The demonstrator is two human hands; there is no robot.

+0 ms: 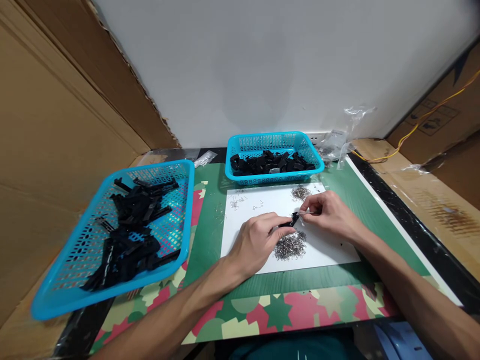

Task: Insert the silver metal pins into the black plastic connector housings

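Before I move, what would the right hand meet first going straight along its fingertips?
Most likely the black part pinched in the left hand, just left of the right hand's fingertips; this single view leaves the exact depth, and any contact already made, unclear.

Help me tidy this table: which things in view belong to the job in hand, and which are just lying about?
Seemingly in use:
black part, in the left hand
thin pale item, in the right hand
nearer metal-bits pile; farther metal-bits pile
white sheet
left blue basket; far blue basket

Seemingly lying about:
clear plastic bag
crumpled plastic
yellow cable
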